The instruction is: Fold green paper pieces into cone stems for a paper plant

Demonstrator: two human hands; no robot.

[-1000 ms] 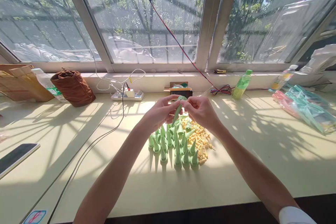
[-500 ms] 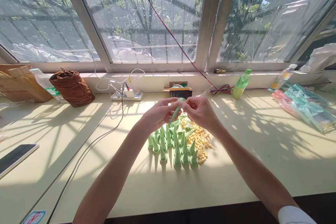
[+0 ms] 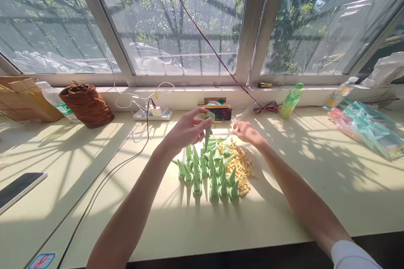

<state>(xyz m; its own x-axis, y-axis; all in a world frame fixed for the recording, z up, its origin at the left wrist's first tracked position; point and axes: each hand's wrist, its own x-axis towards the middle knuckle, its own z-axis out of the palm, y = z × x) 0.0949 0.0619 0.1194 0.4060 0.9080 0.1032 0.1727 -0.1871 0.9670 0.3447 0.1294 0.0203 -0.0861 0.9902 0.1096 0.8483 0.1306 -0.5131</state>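
Note:
My left hand (image 3: pixel 190 128) is closed on a green cone (image 3: pixel 207 134), held tip down with its wide base up, over the table. A small tan piece shows beside the cone's base. Several more green cones (image 3: pixel 213 191) stand tip up on the table below, grouped in front of my hands, and a few others lie on their sides. My right hand (image 3: pixel 248 131) hovers at the back of a heap of small tan pegs (image 3: pixel 241 166), fingers curled together; whether anything is between them is hidden.
Behind the cones stands a small open box (image 3: pixel 217 111). A green bottle (image 3: pixel 290 101), a power strip (image 3: pixel 153 114) and a brown bag (image 3: pixel 86 105) line the window side. Plastic bags (image 3: pixel 366 126) lie at right, a phone (image 3: pixel 20 189) at left. A cable (image 3: pixel 126 162) crosses the table.
My hands have come apart. The right moved right and slightly down toward the tan pegs; the left moved a little left, and the cone it holds now hangs more upright, tip down.

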